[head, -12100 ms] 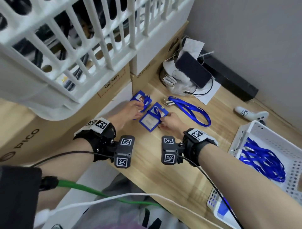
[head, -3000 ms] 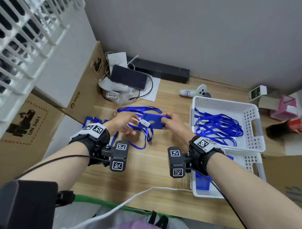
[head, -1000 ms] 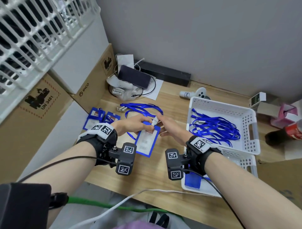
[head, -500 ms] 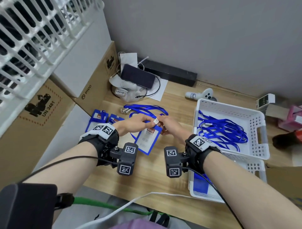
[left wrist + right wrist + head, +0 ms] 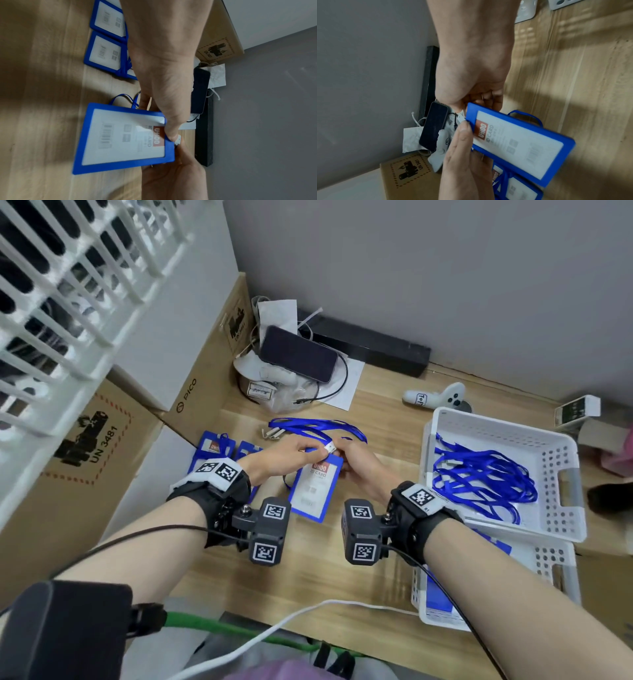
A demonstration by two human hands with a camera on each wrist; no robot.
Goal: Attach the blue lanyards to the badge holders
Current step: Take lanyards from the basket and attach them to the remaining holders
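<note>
Clipping is under way mid-table: left hand (image 5: pixel 284 455) pinches the lanyard clip (image 5: pixel 329 447) at the badge holder (image 5: pixel 314 487) top edge, gripped by right hand (image 5: pixel 359 465). Next, likely, seat the clip through the slot.

Head view looks down; both wrist views closely share the badge holder (image 5: pixel 317 487).
</note>
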